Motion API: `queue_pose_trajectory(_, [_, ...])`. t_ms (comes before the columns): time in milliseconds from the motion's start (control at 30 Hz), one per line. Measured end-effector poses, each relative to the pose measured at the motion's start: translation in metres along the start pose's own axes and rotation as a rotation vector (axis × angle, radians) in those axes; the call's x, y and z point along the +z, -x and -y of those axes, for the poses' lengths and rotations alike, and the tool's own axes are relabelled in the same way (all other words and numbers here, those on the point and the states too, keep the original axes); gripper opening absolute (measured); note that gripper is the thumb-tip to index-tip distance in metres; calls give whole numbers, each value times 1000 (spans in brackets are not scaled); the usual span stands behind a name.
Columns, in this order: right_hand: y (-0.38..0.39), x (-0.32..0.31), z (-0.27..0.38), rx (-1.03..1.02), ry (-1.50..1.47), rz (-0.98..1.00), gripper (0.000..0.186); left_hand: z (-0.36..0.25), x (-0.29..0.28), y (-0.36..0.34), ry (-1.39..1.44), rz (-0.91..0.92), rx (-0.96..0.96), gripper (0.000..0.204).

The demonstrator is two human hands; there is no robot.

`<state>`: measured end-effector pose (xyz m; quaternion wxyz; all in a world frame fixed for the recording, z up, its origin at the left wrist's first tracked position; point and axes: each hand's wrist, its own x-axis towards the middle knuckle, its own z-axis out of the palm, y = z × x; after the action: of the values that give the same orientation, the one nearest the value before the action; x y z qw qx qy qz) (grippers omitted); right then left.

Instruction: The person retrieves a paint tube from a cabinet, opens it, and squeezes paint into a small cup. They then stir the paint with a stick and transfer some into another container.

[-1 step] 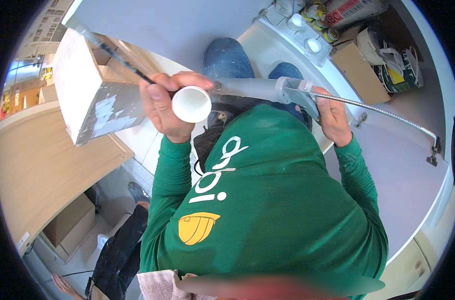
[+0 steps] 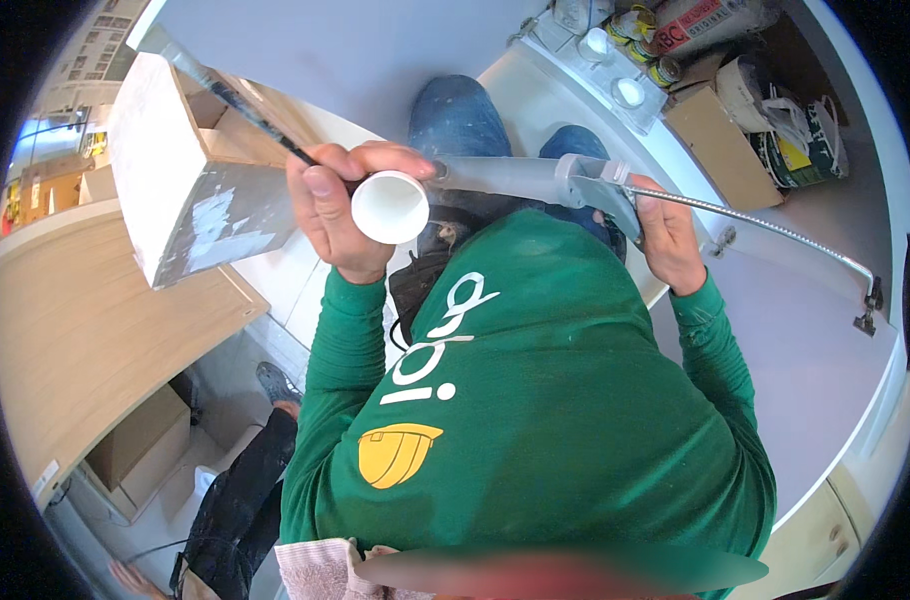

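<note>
My left hand (image 2: 330, 215) grips a white, open-topped cup (image 2: 389, 205) and a long, thin dark stick (image 2: 255, 118) slanting up to the left. Its fingertips meet the end of a translucent tube (image 2: 500, 175), which lies crosswise to the right. My right hand (image 2: 670, 240) is closed on the grey handle (image 2: 613, 203) of the applicator gun at the tube's other end; a long hooked metal rod (image 2: 765, 228) runs out from it to the right. Both hands are over my green-sleeved lap and jeans; some right fingertips are hidden behind the handle.
A white-and-wood box (image 2: 180, 235) and plywood board (image 2: 85, 300) stand left. Another person's dark-trousered leg (image 2: 235, 470) is at lower left. At upper right, a tray (image 2: 645, 105) holds tins and white containers, beside cardboard (image 2: 710, 140) and a bucket (image 2: 805, 150). Pale panels (image 2: 275, 40) border the space.
My left hand has shifted very slightly to the right with the cup and stick. Otherwise the scene looks almost the same.
</note>
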<state>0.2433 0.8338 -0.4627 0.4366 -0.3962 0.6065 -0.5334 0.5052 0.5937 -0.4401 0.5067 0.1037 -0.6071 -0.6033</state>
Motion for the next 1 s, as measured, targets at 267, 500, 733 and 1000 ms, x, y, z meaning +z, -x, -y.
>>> queue_pose_trajectory(267, [0, -7, -6, 41, -6, 35, 53, 12, 7, -6, 18, 48, -17, 33])
queue_pose_trajectory(500, [6, -7, -22, 98, -30, -104, 50, 18, 7, -5, 39, 13, -53, 33])
queue_pose_trajectory(733, [6, -25, -33, 132, -347, -123, 67, 21, 1, -10, -258, 48, -39, 37])
queue_pose_trajectory(1000, [16, -65, -55, 147, -508, -557, 33, 30, 11, -18, 5, 36, -156, 32])
